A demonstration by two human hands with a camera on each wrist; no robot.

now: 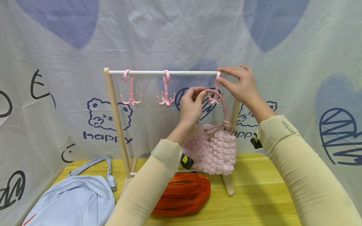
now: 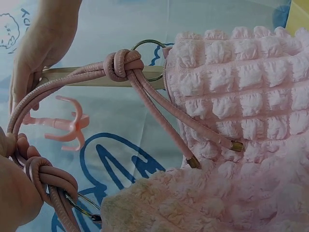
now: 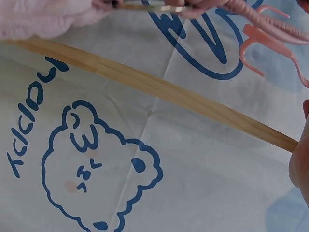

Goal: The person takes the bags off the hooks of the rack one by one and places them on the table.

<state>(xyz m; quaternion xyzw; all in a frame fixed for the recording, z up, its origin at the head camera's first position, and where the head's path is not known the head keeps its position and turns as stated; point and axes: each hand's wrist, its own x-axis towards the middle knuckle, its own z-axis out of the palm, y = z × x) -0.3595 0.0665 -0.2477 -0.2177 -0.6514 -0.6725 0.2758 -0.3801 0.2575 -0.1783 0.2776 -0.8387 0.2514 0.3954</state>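
Note:
My left hand (image 1: 191, 106) pinches the looped handle (image 1: 224, 106) of a pink puffy handbag (image 1: 222, 150), which hangs below it beside the right post. In the left wrist view, the handle's knots, metal rings and two loose cord ends show clearly. My right hand (image 1: 241, 85) holds the upper part of a pink multi-prong hook (image 1: 215, 100) between thumb and fingers, up at the white rail (image 1: 192, 72). The handle arches close by this hook's prongs; whether they touch cannot be told. Only an edge of the right hand (image 3: 300, 164) shows in the right wrist view.
Two more pink hooks, one at the left (image 1: 131, 91) and one mid-rail (image 1: 166, 91), hang from the wooden rack (image 1: 114, 103). On the yellow wood-grain table (image 1: 254, 188) lie a light blue backpack (image 1: 76, 197) and an orange-red bag (image 1: 186, 194). A printed curtain (image 1: 175, 34) stands behind.

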